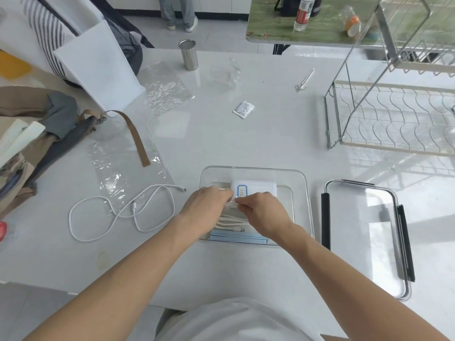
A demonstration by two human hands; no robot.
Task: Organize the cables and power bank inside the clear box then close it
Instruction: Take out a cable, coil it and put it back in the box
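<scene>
A blue-bordered label [242,192] is stuck on the white power bank [256,189] in the clear box [304,193]; handwritten marks resembling "Y21" are seen on it, though not clearly. Dark print is carried by a small white sachet [243,109] on the tabletop [270,134], too small to be read. The bottle [304,12] label's print is blurred.

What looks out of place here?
One white cable lies loose on the counter, left of the clear box, while both hands work a bundled cable inside. The lid sits off, to the right.
</scene>
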